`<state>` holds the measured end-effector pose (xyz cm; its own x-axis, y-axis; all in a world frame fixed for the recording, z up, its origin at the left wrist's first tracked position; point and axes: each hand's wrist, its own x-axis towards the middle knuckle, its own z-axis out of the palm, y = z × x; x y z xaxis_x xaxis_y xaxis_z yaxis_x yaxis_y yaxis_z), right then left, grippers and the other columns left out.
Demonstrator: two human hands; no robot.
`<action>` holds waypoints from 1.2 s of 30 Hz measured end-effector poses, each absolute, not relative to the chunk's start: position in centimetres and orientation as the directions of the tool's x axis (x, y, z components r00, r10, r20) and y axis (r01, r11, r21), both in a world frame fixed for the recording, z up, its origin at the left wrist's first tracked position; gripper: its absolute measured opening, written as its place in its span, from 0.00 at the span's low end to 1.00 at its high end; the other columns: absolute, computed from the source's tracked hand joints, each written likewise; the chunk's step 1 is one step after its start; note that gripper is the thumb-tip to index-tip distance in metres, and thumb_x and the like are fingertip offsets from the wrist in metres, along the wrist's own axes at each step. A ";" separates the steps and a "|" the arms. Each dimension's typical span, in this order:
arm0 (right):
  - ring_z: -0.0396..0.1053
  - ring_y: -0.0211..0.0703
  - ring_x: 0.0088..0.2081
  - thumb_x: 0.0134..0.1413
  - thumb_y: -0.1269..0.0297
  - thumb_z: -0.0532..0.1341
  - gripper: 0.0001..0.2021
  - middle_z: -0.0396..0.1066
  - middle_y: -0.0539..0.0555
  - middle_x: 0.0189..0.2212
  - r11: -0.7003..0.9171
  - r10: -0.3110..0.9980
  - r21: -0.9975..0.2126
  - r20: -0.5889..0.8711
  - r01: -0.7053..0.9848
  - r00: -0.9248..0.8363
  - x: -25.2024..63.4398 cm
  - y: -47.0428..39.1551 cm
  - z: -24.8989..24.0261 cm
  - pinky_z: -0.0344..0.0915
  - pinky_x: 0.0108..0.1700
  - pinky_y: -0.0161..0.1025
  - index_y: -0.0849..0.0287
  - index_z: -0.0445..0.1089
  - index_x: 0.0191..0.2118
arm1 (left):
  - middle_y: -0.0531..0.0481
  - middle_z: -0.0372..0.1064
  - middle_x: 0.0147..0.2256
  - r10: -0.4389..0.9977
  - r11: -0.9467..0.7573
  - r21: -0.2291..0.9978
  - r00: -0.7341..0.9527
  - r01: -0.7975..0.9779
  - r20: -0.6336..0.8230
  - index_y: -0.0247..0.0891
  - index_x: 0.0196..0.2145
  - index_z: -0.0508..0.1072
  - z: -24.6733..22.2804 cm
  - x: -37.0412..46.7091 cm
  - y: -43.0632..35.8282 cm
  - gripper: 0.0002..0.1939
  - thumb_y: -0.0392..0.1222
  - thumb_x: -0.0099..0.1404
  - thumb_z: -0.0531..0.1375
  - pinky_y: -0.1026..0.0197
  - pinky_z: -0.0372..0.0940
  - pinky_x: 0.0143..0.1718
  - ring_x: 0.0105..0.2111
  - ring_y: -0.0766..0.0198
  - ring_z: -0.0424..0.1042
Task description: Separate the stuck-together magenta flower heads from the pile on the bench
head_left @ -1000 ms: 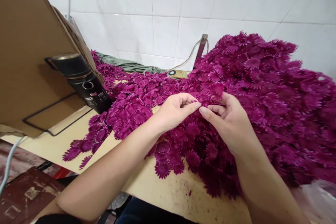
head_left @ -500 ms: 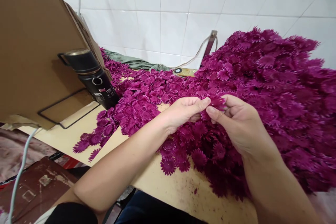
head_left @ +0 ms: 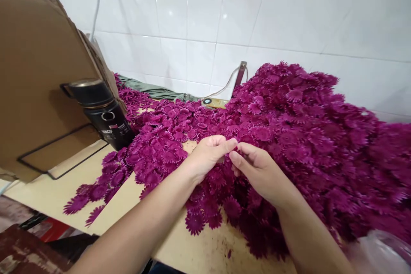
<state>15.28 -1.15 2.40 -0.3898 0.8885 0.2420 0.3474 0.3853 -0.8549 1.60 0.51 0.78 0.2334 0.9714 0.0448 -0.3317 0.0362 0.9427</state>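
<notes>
My left hand (head_left: 212,152) and my right hand (head_left: 257,167) meet above the front of a heap of magenta flower pieces (head_left: 298,124). Both are closed, thumbs pinched against fingers, with the tips nearly touching. A small bit of a magenta flower piece (head_left: 236,149) shows between the fingertips; the fingers hide most of it. Each piece in the heap is round with a fringed edge. More flower pieces (head_left: 160,137) spread out to the left of my hands, and loose ones lie near the table's front edge.
A black flask (head_left: 102,113) stands at left before a large cardboard box (head_left: 38,72). A black wire frame (head_left: 54,154) leans there. Behind are green cloth (head_left: 157,90), a yellowish object with a round dial (head_left: 215,102) and a tiled wall (head_left: 199,17). A clear plastic item (head_left: 382,250) sits lower right.
The view has shifted, and hands and heap appear lower and further left. My hands have come closer together, and the flower piece between them shows much less than before.
</notes>
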 end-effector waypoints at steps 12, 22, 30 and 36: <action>0.51 0.34 0.22 0.54 0.54 0.52 0.14 0.53 0.45 0.19 0.242 0.878 -0.953 0.136 0.182 -0.459 15.8 -0.8 1.3 0.53 0.25 0.32 0.58 0.58 0.24 | 0.62 0.50 0.13 0.968 0.042 0.955 0.250 -0.294 0.034 0.36 0.15 0.57 0.5 1.4 0.5 0.25 0.58 0.39 0.65 0.67 0.40 0.19 0.15 0.75 0.46; 0.51 0.34 0.22 0.52 0.59 0.55 0.14 0.52 0.45 0.18 0.386 0.913 -0.868 0.311 0.311 -0.264 17.0 -0.8 2.3 0.52 0.25 0.32 0.58 0.57 0.20 | 0.61 0.53 0.14 0.972 0.119 0.890 0.234 -0.441 -0.014 0.36 0.16 0.60 1.7 1.0 0.3 0.23 0.56 0.42 0.65 0.69 0.46 0.18 0.15 0.75 0.50; 0.54 0.34 0.21 0.41 0.59 0.61 0.07 0.59 0.46 0.20 0.304 0.875 -0.862 0.421 0.406 0.239 23.7 0.7 4.3 0.55 0.25 0.35 0.56 0.65 0.27 | 0.58 0.60 0.18 0.982 -0.159 0.981 0.084 -0.107 0.168 0.36 0.21 0.64 1.7 -1.7 2.8 0.14 0.47 0.50 0.63 0.68 0.55 0.23 0.19 0.73 0.58; 0.61 0.40 0.24 0.40 0.73 0.58 0.16 0.65 0.56 0.28 0.115 0.800 -0.360 0.586 0.926 0.129 24.1 2.9 5.8 0.59 0.32 0.44 0.62 0.71 0.39 | 0.52 0.69 0.31 0.937 -0.326 0.856 0.016 0.401 0.349 0.39 0.31 0.71 -0.1 -1.1 4.3 0.06 0.36 0.53 0.59 0.62 0.59 0.37 0.32 0.65 0.67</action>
<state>24.08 2.86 5.83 0.1285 0.8003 0.5857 0.9257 0.1151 -0.3604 -1.14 4.30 -0.13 0.0155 0.9369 0.3492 0.4014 -0.3257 0.8560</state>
